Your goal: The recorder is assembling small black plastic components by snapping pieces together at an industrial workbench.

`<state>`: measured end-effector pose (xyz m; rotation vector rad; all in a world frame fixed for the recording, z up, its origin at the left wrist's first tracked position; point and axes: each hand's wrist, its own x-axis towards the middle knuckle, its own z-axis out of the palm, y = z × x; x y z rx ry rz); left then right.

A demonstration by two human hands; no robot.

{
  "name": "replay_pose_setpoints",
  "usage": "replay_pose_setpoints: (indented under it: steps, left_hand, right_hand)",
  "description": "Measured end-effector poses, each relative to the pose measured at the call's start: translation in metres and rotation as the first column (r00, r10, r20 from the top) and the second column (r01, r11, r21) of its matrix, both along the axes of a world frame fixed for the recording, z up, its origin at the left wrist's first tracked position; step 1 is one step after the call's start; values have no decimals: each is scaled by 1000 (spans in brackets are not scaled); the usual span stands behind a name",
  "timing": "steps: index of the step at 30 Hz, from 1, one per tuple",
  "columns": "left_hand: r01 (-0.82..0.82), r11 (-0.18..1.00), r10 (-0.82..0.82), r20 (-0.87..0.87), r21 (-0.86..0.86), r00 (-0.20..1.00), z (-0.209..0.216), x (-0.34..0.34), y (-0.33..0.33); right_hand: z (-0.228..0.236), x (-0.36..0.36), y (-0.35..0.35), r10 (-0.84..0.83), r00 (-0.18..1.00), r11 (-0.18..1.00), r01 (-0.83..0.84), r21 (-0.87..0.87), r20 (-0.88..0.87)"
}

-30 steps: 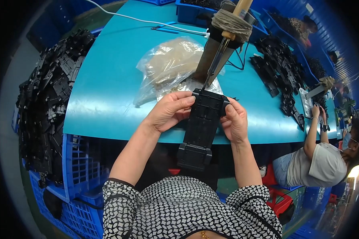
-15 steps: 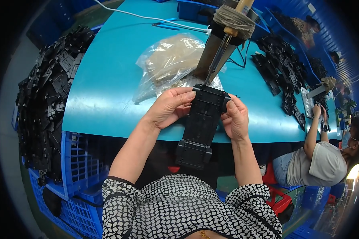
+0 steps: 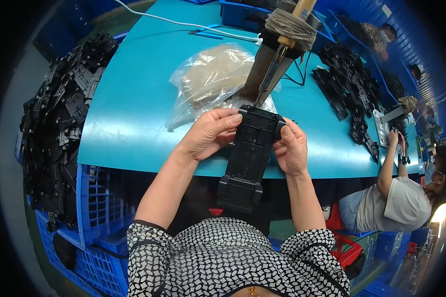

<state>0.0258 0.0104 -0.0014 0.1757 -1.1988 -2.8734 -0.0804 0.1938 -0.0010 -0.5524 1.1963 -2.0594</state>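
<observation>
Between my hands is a long black plastic part (image 3: pixel 250 148), flat in the middle with thicker blocks at both ends. My left hand (image 3: pixel 210 132) grips its upper left corner, thumb on top. My right hand (image 3: pixel 291 147) pinches the upper right corner the same way. The part's far end meets the tip of a soldering-iron-like tool (image 3: pixel 271 74) with a cloth-wrapped handle, fixed in a metal stand; whether they touch I cannot tell. Its near end hangs past the table's front edge. Behind my left hand lies a clear plastic bag (image 3: pixel 213 74) with beige contents.
A blue-green table (image 3: pixel 129 109) spans the front. Black plastic parts are heaped at the left (image 3: pixel 64 128) above blue crates (image 3: pixel 94 203), and more black parts (image 3: pixel 347 84) lie on the right. Blue-handled pliers (image 3: pixel 206 32) rest near a white cable (image 3: pixel 183 21). A co-worker (image 3: pixel 399 203) sits at the right.
Both hands keep their grip at the same corners. The black part's near end has shifted very slightly toward me; otherwise almost nothing has moved.
</observation>
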Motion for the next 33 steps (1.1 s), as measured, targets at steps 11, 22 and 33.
replay_pose_setpoints:
  steps: [11, 22, 33]
  left_hand:
    - [7, 999, -5, -33, 48, 999, -5, -1, -2]
    - [13, 998, -11, -40, 54, 999, -5, -2, -2]
    - [5, 1000, -5, -39, 16, 999, -3, -2, -1]
  right_hand:
    - [0, 2, -2, 0, 1000, 998, -1, -58, -4]
    - [1, 2, 0, -3, 1000, 998, 3, -56, -6]
    - [-3, 1, 0, -32, 999, 998, 32, -58, -1]
